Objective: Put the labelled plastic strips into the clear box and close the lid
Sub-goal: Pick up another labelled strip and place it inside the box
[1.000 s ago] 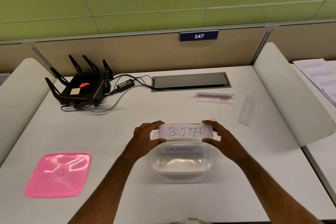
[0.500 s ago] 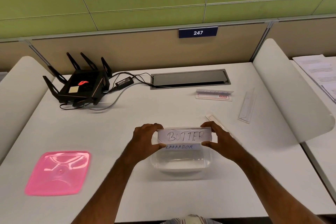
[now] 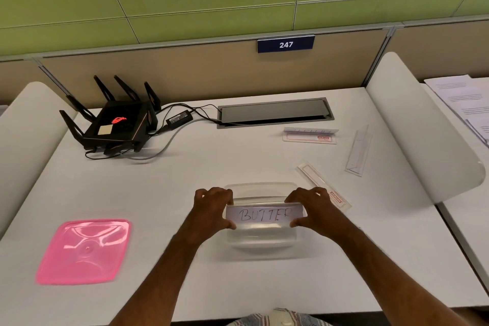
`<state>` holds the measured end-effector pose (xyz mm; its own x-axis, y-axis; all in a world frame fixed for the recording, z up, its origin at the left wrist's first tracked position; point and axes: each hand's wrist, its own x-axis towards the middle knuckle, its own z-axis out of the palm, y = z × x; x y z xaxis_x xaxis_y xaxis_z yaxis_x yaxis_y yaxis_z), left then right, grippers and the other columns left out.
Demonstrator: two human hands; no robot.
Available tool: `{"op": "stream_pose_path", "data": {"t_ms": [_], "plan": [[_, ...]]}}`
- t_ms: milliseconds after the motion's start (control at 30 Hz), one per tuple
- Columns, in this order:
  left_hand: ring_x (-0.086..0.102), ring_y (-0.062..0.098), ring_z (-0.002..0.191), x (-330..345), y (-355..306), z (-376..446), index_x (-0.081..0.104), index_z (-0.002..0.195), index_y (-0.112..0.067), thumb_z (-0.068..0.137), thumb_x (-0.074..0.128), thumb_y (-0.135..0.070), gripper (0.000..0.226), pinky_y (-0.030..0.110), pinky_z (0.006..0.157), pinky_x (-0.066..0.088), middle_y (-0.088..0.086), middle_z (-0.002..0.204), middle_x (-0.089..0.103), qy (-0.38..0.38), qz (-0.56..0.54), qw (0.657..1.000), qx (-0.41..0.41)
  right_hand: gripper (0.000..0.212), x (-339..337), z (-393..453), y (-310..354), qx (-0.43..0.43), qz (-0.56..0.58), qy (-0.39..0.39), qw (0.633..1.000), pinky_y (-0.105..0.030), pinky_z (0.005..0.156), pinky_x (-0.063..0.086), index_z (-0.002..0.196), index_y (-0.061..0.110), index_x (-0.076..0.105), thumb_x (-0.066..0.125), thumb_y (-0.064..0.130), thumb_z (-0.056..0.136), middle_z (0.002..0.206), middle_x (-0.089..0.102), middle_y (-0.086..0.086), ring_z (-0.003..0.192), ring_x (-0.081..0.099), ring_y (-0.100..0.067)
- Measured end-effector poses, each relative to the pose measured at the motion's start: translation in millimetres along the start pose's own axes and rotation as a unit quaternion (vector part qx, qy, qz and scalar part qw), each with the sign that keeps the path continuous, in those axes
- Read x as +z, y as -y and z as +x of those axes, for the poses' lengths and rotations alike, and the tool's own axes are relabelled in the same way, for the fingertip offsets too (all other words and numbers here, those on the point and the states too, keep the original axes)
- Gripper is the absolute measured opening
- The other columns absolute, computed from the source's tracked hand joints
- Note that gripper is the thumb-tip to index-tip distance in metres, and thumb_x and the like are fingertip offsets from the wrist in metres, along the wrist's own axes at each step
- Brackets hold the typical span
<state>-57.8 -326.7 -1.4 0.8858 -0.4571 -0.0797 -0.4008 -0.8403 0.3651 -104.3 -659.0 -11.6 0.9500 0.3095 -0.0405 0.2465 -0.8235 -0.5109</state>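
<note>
Both hands on the BUTTER strip, right over the clear box.

Left hand point(image 3: 211, 209) and right hand point(image 3: 315, 209) each pinch an end of the strip point(image 3: 264, 214), level across the open box point(image 3: 262, 238); pink lid point(image 3: 84, 251) lies well apart, left on the desk point(image 3: 238, 161).

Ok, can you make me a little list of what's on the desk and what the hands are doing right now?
hands: left hand and right hand each pinch one end of the BUTTER strip
strip position: held level over the open clear box
lid: pink lid lies flat on the desk, left of the box, not on it
other strips: three on the desk to the right, one beside the right hand
also there: black router at the back left
</note>
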Motion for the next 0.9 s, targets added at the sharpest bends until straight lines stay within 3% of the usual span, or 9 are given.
{"op": "stream_pose_path", "data": {"t_ms": [133,233,367,600,700,800,867,900], "plan": [[0.052,0.011,0.107,9.7,1.9,-4.6,0.046,0.091,-0.032,0.056,0.088,-0.056,0.06,0.027,0.087,0.022,-0.021,0.106,0.057,0.009,0.013,1.0,-0.001,0.053,5.2,4.3,-0.9,-0.001,-0.017,0.017,1.0,-0.025,0.11,0.016,0.115,0.029,0.061,0.086,0.044,0.071,0.115,0.064,0.02,0.106,0.043,0.006],[0.042,0.014,0.116,15.1,2.8,-8.2,0.055,0.089,-0.029,0.06,0.09,-0.047,0.049,0.029,0.089,0.026,-0.011,0.128,0.064,-0.006,0.005,1.0,-0.002,0.051,13.4,7.3,-2.1,0.001,-0.041,0.037,0.998,-0.029,0.116,0.011,0.112,0.028,0.064,0.086,0.046,0.069,0.113,0.066,0.021,0.114,0.056,0.001],[0.02,0.015,0.111,17.5,2.7,-9.7,0.063,0.093,-0.029,0.072,0.085,-0.041,0.033,0.022,0.092,0.032,-0.009,0.148,0.049,0.029,0.013,0.999,-0.044,0.048,26.3,5.8,-2.5,-0.007,-0.086,0.056,0.995,-0.037,0.118,0.007,0.112,0.025,0.066,0.084,0.047,0.073,0.111,0.067,0.016,0.111,0.064,-0.008],[0.02,0.023,0.122,24.1,-6.8,-0.4,0.069,0.092,-0.028,0.079,0.081,-0.036,0.02,0.028,0.099,0.04,-0.004,0.15,0.043,0.065,0.03,0.996,-0.044,0.039,17.0,7.2,6.3,-0.006,-0.164,0.103,0.981,-0.044,0.125,-0.004,0.122,0.026,0.066,0.072,0.044,0.088,0.122,0.069,0.014,0.123,0.059,-0.007],[0.02,0.031,0.128,29.2,-8.5,3.4,0.07,0.093,-0.028,0.08,0.079,-0.039,0.02,0.031,0.104,0.035,-0.001,0.153,0.043,0.08,0.06,0.995,-0.026,0.03,17.6,6.1,7.9,-0.007,-0.176,0.108,0.978,-0.044,0.125,-0.006,0.119,0.023,0.067,0.068,0.038,0.093,0.121,0.071,0.013,0.123,0.061,-0.007],[0.019,0.029,0.145,34.6,-7.1,7.3,0.073,0.09,-0.025,0.082,0.078,-0.039,0.017,0.036,0.112,0.013,0.004,0.15,0.049,0.08,0.099,0.992,0.007,0.023,22.9,5.2,7.2,-0.001,-0.196,0.121,0.973,-0.044,0.124,-0.008,0.118,0.023,0.068,0.062,0.031,0.097,0.116,0.073,0.012,0.12,0.062,-0.007],[0.023,0.019,0.149,36.7,-4.7,7.9,0.074,0.087,-0.024,0.084,0.077,-0.036,0.014,0.036,0.11,0.004,0.003,0.141,0.059,0.08,0.115,0.99,0.024,0.023,32.3,9.1,6.3,0.012,-0.2,0.131,0.971,-0.042,0.125,0.006,0.117,0.016,0.07,0.062,0.023,0.097,0.111,0.074,0.008,0.116,0.063,-0.01],[0.025,0.017,0.148,37.7,-3.5,7.8,0.074,0.087,-0.024,0.085,0.076,-0.036,0.013,0.037,0.111,0.004,0.002,0.138,0.061,0.084,0.125,0.988,0.027,0.025,36.3,11.6,5.3,0.035,-0.179,0.134,0.974,-0.034,0.12,0.017,0.118,0.008,0.069,0.061,0.017,0.096,0.109,0.075,0.003,0.114,0.064,-0.012]]}}
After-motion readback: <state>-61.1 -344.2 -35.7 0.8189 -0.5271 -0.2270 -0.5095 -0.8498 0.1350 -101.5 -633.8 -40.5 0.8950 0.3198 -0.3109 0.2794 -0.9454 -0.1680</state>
